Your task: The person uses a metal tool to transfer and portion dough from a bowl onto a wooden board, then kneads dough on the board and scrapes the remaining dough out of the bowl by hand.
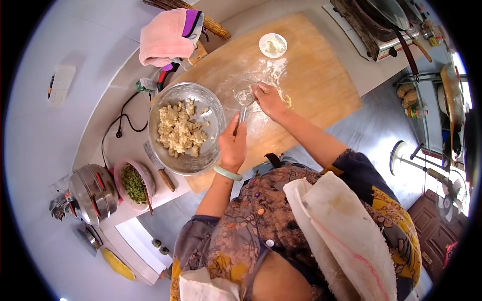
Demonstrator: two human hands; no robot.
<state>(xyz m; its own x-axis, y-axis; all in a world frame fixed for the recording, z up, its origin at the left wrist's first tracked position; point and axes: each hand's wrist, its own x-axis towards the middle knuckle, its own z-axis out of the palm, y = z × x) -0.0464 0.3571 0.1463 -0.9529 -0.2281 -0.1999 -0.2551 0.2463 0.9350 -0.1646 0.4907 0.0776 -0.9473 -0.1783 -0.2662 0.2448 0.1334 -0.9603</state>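
While the left hand (233, 144) is gripping the spoon (244, 100), the right hand (269, 101) is bunching its fingers by the rim, over the board (316, 75).

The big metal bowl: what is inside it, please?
Lumpy, pale dough lies inside the metal bowl. Bare metal shows around it; the surface beneath is covered.

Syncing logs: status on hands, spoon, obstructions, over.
Left hand holding metal spoon. Right hand at its scoop end. Steel bowl of dough close beside left hand.
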